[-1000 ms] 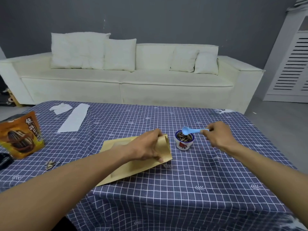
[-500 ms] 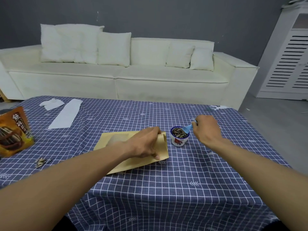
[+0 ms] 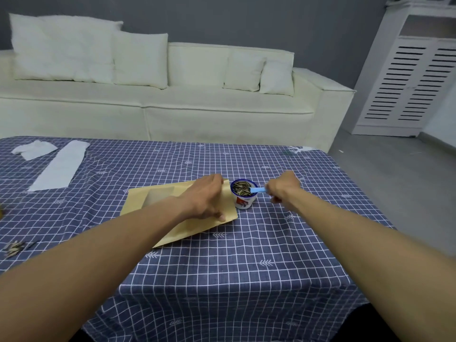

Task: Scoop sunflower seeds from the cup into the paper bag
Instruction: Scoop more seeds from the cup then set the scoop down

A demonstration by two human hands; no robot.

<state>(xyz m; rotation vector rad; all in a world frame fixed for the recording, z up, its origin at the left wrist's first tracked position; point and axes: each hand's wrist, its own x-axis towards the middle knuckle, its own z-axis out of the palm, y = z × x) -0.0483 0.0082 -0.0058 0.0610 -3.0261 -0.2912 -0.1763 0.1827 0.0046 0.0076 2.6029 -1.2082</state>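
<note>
A small white cup (image 3: 244, 201) with a blue rim holds sunflower seeds and stands mid-table. A tan paper bag (image 3: 158, 206) lies flat just left of it, its mouth end toward the cup. My left hand (image 3: 206, 199) grips the bag's mouth end, thumb on the near edge. My right hand (image 3: 283, 190) is right of the cup and holds a light blue plastic spoon (image 3: 257, 190) by its handle. The spoon's bowl is dipped into the seeds and hidden among them.
The table wears a blue checked cloth (image 3: 246, 255). A white paper strip (image 3: 61, 166) and a crumpled tissue (image 3: 33, 149) lie at the far left. Loose seeds (image 3: 13, 248) sit near the left edge. A cream sofa (image 3: 172, 95) stands behind; a white cabinet (image 3: 409, 77) at right.
The spoon went from above the cup down into the seeds. My right hand moved closer to the cup. The view shifted, taking the orange seed packet out of sight at left.
</note>
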